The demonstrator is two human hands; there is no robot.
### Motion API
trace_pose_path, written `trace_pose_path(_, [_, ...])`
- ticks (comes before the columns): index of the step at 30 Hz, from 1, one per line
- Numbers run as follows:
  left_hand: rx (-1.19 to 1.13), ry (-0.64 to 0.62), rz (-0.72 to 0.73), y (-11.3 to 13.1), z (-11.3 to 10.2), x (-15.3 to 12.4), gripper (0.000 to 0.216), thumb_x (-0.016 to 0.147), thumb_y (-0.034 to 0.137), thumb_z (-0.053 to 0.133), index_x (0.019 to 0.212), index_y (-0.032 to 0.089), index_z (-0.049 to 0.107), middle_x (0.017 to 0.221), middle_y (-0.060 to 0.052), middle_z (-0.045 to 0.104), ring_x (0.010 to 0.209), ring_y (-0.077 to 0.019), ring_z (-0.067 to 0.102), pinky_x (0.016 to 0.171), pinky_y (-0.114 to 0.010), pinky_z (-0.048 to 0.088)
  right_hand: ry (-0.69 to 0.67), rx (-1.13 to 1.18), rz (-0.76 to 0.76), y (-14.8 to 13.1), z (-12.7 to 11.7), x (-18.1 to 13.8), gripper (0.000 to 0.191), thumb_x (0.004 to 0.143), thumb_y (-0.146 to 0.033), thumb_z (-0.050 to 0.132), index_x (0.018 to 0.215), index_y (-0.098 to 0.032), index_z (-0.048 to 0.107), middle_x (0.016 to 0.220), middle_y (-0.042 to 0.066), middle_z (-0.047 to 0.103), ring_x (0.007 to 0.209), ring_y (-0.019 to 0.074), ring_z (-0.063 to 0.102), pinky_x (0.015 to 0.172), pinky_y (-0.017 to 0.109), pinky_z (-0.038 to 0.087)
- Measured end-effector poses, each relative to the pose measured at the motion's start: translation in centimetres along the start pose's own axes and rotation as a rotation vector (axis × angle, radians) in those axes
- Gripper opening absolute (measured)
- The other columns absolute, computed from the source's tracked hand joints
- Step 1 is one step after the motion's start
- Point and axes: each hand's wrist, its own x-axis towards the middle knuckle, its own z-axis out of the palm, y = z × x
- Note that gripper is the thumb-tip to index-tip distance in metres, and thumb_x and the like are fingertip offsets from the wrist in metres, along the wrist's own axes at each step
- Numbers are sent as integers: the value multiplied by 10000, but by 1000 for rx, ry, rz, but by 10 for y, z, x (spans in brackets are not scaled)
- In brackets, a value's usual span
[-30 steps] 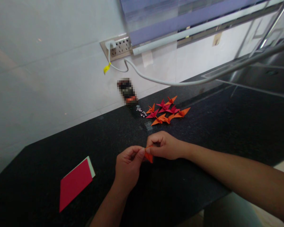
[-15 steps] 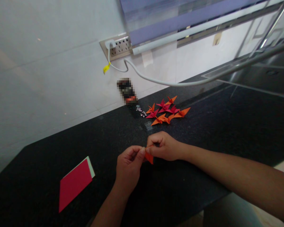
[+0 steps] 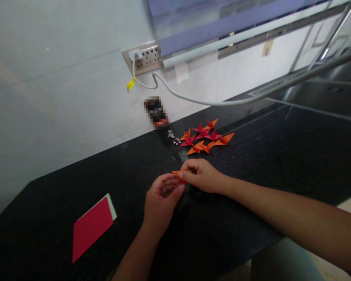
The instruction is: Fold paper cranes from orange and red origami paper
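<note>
The right hand [image 3: 200, 175] pinches a small orange paper piece [image 3: 178, 176] between thumb and fingers, above the dark tabletop [image 3: 128, 168]. The thumb hides part of the paper, so its full folded shape is hard to make out. The left hand [image 3: 160, 197] is loosely curled, with a gap between thumb and fingers; its fingertips are right by the paper, but whether they touch it I cannot tell. Both forearms are cut off by the frame.

Beyond the hands sit folded paper cranes [image 3: 201, 132], orange and red; I count 8, though they overlap. Beside them, pale little bits [image 3: 175, 139] are too small to identify. An object by the wall [image 3: 76, 97] is pixelated past recognition. At left, a red sheet [image 3: 93, 230] covers most of a pale green sheet [image 3: 112, 207]. The white cable [image 3: 216, 104] leaves the frame at right, and the blind [image 3: 190, 27] at the top.
</note>
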Motion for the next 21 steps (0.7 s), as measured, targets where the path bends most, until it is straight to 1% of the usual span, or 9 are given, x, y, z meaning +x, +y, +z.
trace_pose_path(3, [9,-2,28,-2,-1,0,328,614,204,718,892,173,547,819,-4,631,764,-110,602,686,-213,483,-69,26,-18,0,-1,-2,217,760,-328,541,658,-136,551,595,-14,529,540,79,454,507,197,360])
trace_pose_path(6, [14,-5,41,-3,-3,-1,286,638,212,701,872,175,541,815,-1,635,758,-107,605,685,-212,482,-141,-23,-63,1,-2,-3,265,779,-380,528,694,-131,562,597,-22,507,540,75,439,503,192,351])
trace_pose_path(10, [23,12,35,-1,-2,-2,277,644,231,698,880,174,562,806,-4,657,746,-111,618,680,-212,486,-199,-105,-164,1,-6,-3,342,841,-402,432,686,-126,560,606,-14,496,570,83,453,530,196,360])
trace_pose_path(12, [33,4,22,1,-1,-2,236,679,261,669,883,172,591,803,-12,674,743,-115,627,682,-215,490,-195,-108,-189,0,-6,-2,376,873,-384,367,672,-127,554,604,-10,498,570,82,463,538,194,366])
trace_pose_path(14, [61,-10,13,3,-1,-2,209,715,294,632,884,172,622,803,-22,688,739,-121,635,677,-220,495,-182,-110,-171,0,-6,-2,362,879,-355,364,671,-127,554,607,-9,511,569,80,475,541,191,372])
trace_pose_path(17, [122,2,14,4,-1,-1,213,729,325,611,868,170,654,779,-29,697,710,-132,639,651,-228,503,-143,-158,-123,2,-4,0,283,847,-307,441,666,-128,566,620,-7,534,590,83,489,549,191,371])
trace_pose_path(21, [144,44,5,3,-2,0,236,734,349,597,854,158,667,762,-40,701,677,-140,641,625,-239,512,-12,-192,-24,4,-1,2,189,789,-259,525,654,-132,561,577,-29,489,542,73,430,500,187,327])
